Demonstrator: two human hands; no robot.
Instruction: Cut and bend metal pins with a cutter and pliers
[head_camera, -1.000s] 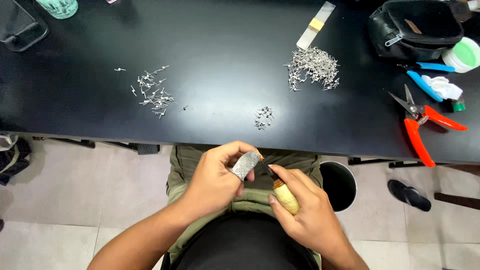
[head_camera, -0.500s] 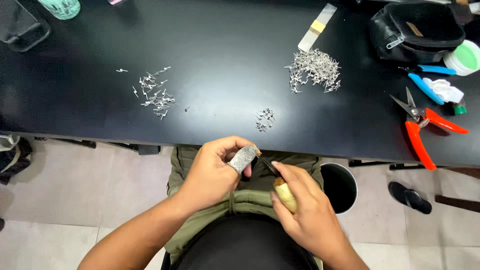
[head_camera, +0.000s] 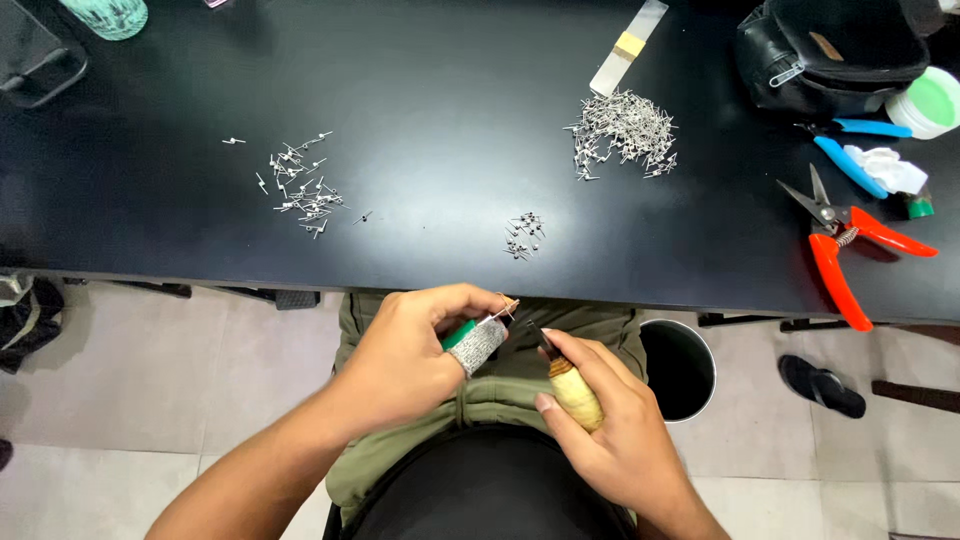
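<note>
My left hand (head_camera: 415, 350) is held over my lap below the table edge. Its forefinger wears a grey knitted finger cover (head_camera: 478, 343), and it pinches a tiny metal pin (head_camera: 508, 309) next to a small green object (head_camera: 459, 334). My right hand (head_camera: 610, 430) grips a tool with a pale wooden handle (head_camera: 577, 394) and a dark tip (head_camera: 543, 341), which points up toward the pin. The two hands are a few centimetres apart.
On the black table (head_camera: 430, 90) lie a large pile of small metal pins (head_camera: 622, 133), a scattered group (head_camera: 300, 185) and a small cluster (head_camera: 525, 236). Orange-handled snips (head_camera: 850, 250), blue-handled pliers (head_camera: 850, 150), a black bag (head_camera: 830, 50) and a green-lidded jar (head_camera: 930, 100) sit at right. A bin (head_camera: 678, 368) stands underneath.
My left hand has turned slightly, so the covered fingertip and pin now point more toward the tool tip. My right hand has barely shifted.
</note>
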